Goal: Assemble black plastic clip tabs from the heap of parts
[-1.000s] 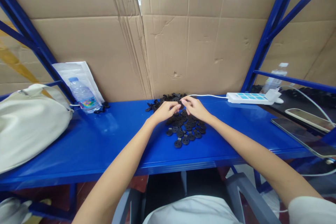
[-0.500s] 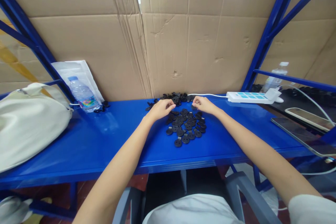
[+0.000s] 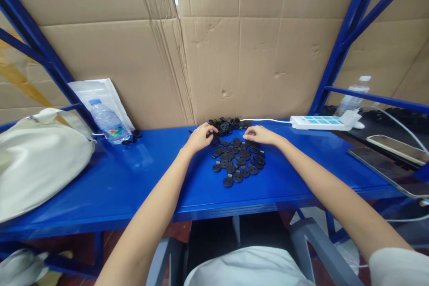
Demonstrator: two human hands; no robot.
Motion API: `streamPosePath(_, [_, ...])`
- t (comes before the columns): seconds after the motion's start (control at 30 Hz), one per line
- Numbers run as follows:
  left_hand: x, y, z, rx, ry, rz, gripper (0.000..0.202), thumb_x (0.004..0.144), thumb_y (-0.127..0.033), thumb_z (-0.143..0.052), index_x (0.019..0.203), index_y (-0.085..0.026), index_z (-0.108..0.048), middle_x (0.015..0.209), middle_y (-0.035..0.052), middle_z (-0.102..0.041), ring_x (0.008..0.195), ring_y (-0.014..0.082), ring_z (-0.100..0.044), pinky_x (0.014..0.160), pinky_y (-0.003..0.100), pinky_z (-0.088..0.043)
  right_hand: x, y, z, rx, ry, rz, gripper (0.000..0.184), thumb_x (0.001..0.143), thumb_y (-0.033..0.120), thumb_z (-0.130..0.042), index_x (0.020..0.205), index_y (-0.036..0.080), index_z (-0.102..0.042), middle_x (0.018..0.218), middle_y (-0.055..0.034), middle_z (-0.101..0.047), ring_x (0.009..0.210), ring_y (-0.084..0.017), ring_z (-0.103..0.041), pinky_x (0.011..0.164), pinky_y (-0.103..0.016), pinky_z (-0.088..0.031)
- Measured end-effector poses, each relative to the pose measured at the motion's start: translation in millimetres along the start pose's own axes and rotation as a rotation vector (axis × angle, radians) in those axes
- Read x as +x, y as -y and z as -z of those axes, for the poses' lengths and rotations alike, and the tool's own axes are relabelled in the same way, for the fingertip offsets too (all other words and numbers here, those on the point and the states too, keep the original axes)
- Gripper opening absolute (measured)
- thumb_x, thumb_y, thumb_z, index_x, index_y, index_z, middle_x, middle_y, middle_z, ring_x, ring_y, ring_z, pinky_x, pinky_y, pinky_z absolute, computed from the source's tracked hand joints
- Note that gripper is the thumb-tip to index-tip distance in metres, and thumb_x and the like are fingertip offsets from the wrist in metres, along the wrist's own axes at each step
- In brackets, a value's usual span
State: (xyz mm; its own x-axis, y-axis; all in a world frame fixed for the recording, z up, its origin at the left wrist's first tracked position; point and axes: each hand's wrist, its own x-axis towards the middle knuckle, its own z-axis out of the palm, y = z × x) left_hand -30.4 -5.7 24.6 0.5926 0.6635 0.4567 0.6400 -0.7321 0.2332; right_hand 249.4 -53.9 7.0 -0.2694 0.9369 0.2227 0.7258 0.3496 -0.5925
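My left hand (image 3: 201, 137) is at the left edge of a heap of small black parts (image 3: 226, 125) by the cardboard. Its fingers are bent, with a small gap between thumb and forefinger, and dark parts lie right behind the tips. To the right, my right hand (image 3: 260, 135) has its thumb and fingertips pinched together just above the laid-out pieces; whatever is between them is too small to make out. Below and between both hands spread several flat black button-like discs (image 3: 237, 177), each with small holes and some with a short metallic-looking tab.
A blue table (image 3: 150, 187) backs onto a cardboard wall (image 3: 234, 62). Leftward are a pale bag (image 3: 43, 161), a water bottle (image 3: 109, 123) and a white pouch (image 3: 115, 96). A white power strip (image 3: 318, 123), its cable and two phones (image 3: 389, 172) are at the right.
My left hand has drawn slightly left toward the back heap, its thumb and forefinger now parted. My right hand has shifted a little left and flattened over the discs.
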Motion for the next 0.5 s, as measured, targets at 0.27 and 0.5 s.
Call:
streamPosePath(0.27, [1.8,-3.0,9.5,0.040,0.030,-0.071,0.006,0.076,-0.021,-0.070,0.082,-0.021,-0.070,0.094,0.0037,-0.060,0.093,0.0192,-0.058,0.087,0.034,-0.046,2.5,0.9,-1.2,-0.123,-0.145,-0.002,0.011,0.084,0.014,-0.059,0.084,0.015,-0.069,0.087,-0.0093,-0.072,0.077,-0.019,-0.065,0.070,-0.027,-0.047])
streamPosePath(0.5, [4.4,-33.3,19.9,0.006,-0.315,-0.177,0.011,0.084,-0.028,-0.063,0.082,-0.019,-0.068,0.087,0.0041,-0.063,0.088,0.0182,-0.058,0.081,0.031,-0.042,4.9,13.8,-12.5,0.163,-0.248,0.094,0.018,0.091,0.024,-0.050,0.090,0.014,-0.065,0.086,-0.0072,-0.070,0.068,-0.015,-0.063,0.069,-0.028,-0.049])
